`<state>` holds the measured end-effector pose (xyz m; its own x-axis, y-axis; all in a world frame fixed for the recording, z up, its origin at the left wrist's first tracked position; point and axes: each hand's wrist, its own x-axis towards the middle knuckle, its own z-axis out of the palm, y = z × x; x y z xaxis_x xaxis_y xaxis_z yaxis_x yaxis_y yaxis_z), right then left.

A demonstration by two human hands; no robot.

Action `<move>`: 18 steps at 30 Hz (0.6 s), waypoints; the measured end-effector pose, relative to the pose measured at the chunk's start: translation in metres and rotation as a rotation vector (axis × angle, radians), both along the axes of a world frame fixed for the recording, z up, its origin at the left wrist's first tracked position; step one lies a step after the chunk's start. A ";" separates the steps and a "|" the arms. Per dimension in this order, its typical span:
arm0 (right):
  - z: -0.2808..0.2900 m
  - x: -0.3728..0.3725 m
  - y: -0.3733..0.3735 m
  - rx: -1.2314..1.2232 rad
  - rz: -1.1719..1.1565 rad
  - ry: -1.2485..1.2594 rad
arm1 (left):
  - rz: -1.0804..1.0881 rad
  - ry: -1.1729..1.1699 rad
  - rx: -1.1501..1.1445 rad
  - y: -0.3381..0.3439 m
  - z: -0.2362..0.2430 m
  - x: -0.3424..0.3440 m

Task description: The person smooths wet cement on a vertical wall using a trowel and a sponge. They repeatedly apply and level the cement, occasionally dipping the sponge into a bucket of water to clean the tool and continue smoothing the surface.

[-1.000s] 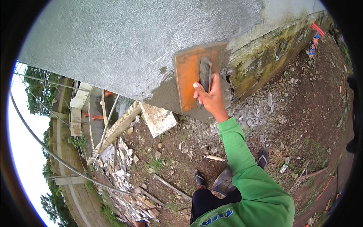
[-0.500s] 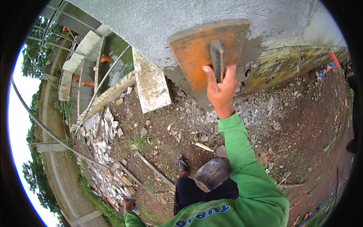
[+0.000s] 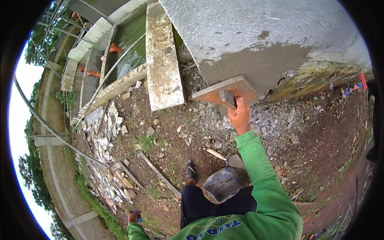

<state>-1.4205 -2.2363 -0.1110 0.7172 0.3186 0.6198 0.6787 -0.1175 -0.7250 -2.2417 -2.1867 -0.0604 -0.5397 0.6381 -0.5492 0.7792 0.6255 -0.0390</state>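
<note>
My right hand [image 3: 240, 117] grips the handle of a plastering float [image 3: 247, 89] with a worn orange board. The float is tilted at the lower edge of a grey plastered wall [image 3: 256, 24], below a darker damp band of mortar [image 3: 256, 66]. Low at the left, my left hand [image 3: 132, 217] is closed round a small blue thing [image 3: 139, 218], too small to make out. Near my legs a dark bucket [image 3: 225, 185] stands on the ground, and beside it lies a trowel [image 3: 237, 161] with a pale wooden handle.
A mortar-stained plank [image 3: 163, 60] sticks out at the wall's left corner. Broken stone [image 3: 105, 154] and a strip of wood [image 3: 159, 174] lie on the soil at left. Beyond are a pool of green water [image 3: 134, 38], bent rods and orange pipes [image 3: 115, 48].
My right hand has brought the float down the wall to its lower edge and tipped it more edge-on. The damp mortar it covered now shows. The view has shifted slightly.
</note>
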 end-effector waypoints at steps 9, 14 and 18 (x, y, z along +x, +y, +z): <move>0.067 -0.012 0.006 0.083 0.048 0.040 | 0.067 0.059 0.013 -0.002 -0.004 0.012; -0.011 0.033 -0.031 -0.096 -0.016 -0.024 | -0.021 -0.026 0.061 -0.014 0.016 -0.029; 0.088 0.043 -0.027 0.104 -0.022 0.208 | 0.045 0.035 0.001 -0.050 0.014 -0.059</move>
